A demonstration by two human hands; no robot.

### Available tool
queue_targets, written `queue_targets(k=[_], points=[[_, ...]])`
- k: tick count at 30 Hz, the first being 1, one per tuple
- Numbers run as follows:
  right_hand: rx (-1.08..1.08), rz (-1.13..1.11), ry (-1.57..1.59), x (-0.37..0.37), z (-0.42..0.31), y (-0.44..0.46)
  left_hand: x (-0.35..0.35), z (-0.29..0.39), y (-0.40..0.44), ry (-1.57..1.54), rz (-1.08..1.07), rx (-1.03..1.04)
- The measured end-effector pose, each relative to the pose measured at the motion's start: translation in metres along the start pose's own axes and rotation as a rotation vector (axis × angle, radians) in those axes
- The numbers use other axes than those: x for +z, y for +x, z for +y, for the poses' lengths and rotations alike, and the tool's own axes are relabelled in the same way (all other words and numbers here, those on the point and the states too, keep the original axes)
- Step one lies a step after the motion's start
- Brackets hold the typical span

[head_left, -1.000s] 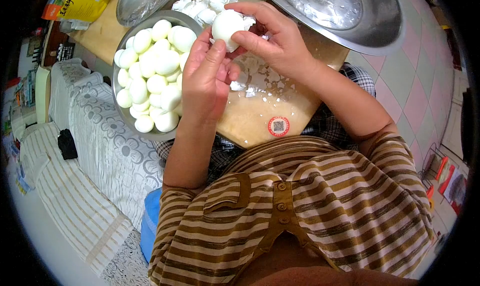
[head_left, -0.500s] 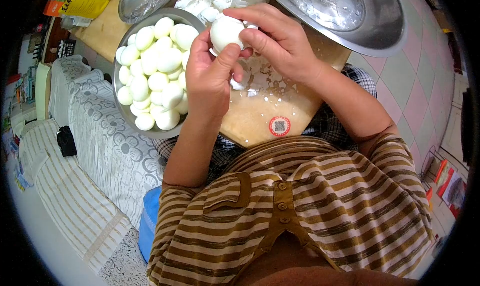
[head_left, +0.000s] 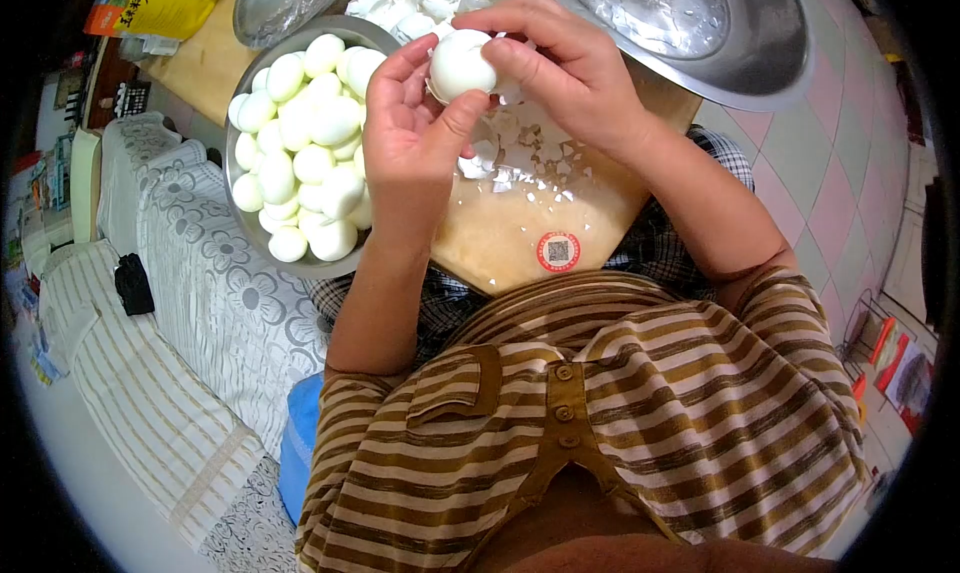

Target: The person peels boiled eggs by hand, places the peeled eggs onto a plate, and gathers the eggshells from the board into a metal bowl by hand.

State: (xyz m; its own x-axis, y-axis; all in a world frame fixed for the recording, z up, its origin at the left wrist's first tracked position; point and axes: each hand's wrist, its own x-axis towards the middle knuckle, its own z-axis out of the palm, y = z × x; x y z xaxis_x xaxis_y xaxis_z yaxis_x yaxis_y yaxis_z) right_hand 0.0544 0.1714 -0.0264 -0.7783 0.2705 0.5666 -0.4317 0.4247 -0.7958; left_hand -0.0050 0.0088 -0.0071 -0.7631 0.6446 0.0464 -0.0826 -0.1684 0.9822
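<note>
Between my two hands, above the wooden table (head_left: 500, 243), is a white boiled egg (head_left: 462, 66) with shell pieces still clinging at its lower edge. My left hand (head_left: 415, 123) grips it from the left, thumb against its lower side. From the right my right hand (head_left: 565, 73) closes on it, thumb and fingers on its upper right. To the left stands a metal bowl (head_left: 240, 188) heaped with smooth peeled eggs (head_left: 312, 163). Broken eggshell bits (head_left: 520, 158) lie on the table below my hands.
A pile of eggshells (head_left: 415, 8) lies behind my hands. A large metal basin (head_left: 770, 63) stands at the back right, a metal dish (head_left: 285, 8) at the back left. A yellow packet (head_left: 165, 3) lies at the far left corner. A round red sticker (head_left: 558, 252) marks the near table edge.
The egg has shifted slightly right and turned in my fingers. My left fingers have opened out a little from around it, and more shell bits below it show.
</note>
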Motion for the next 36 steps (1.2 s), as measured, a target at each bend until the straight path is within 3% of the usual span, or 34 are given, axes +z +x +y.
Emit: queue_targets(k=[4, 10, 12, 16, 18, 21, 25, 28, 30, 34, 36], points=[[0.09, -0.077, 0.01, -0.003, 0.001, 0.0, -0.001, 0.002, 0.0, 0.029, -0.011, 0.001], [0.107, 0.097, 0.089, 0.004, -0.004, -0.001, 0.003, -0.002, -0.001, 0.028, 0.004, -0.006], [0.411, 0.058, 0.232, 0.0, -0.015, -0.001, 0.005, -0.003, -0.002, 0.012, -0.012, -0.024], [0.454, 0.164, 0.31, 0.006, -0.007, -0.004, 0.006, -0.003, -0.002, 0.013, 0.036, 0.005], [0.47, 0.156, 0.476, 0.007, 0.0, -0.003, 0.0, -0.004, -0.001, -0.173, -0.008, -0.124], [0.51, 0.23, 0.549, 0.005, -0.007, -0.002, -0.002, -0.005, 0.002, -0.34, 0.013, -0.138], [0.439, 0.221, 0.623, 0.005, -0.003, -0.004, -0.003, -0.004, 0.003, -0.335, -0.039, -0.16], [0.302, 0.199, 0.518, 0.007, -0.004, -0.005, -0.004, -0.004, 0.003, -0.547, -0.073, -0.195], [0.2, 0.107, 0.51, 0.008, -0.003, -0.006, -0.012, -0.01, 0.004, -0.848, -0.125, -0.294], [0.322, 0.037, 0.494, 0.004, -0.011, -0.009, -0.017, -0.014, 0.006, -0.889, -0.085, -0.305], [0.105, 0.237, 0.367, 0.006, -0.011, -0.005, -0.012, -0.008, 0.005, -0.815, -0.023, -0.292]])
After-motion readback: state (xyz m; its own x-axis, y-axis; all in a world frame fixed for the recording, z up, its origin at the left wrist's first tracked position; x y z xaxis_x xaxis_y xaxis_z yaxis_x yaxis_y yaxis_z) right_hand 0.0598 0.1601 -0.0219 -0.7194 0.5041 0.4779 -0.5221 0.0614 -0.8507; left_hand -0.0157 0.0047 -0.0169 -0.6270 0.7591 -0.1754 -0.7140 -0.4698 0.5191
